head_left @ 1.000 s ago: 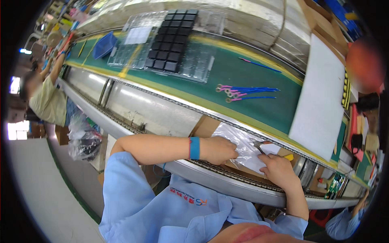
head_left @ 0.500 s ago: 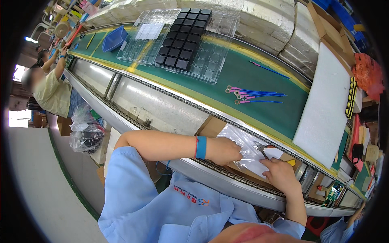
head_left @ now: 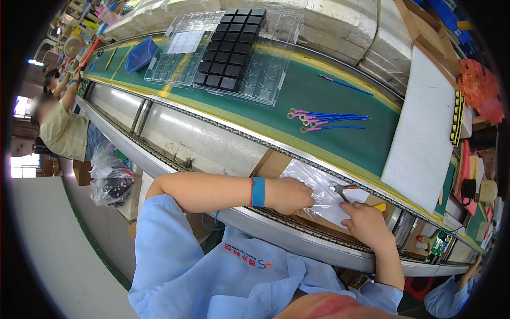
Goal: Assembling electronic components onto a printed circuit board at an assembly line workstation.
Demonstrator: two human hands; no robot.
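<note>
My left hand, with a blue band at its wrist, is closed at the left edge of a clear plastic bag. Its fingers curl downward, so their grip on the film is partly hidden. The bag lies in an open cardboard box set into the frame of the line. To the right, my right hand reaches over the box with thumb and index finger apart, close to the bag and white paper. Just beyond its index finger lie pliers with orange-and-black handles.
On the green belt lie blue wires with ring terminals, a single wire, and clear trays with black blocks. A blue bin is farther left, white foam at right. A co-worker sits far left.
The whole view has shifted slightly, so the belt and its items appear a little farther left. Both hands stay nearly in place at the bag.
</note>
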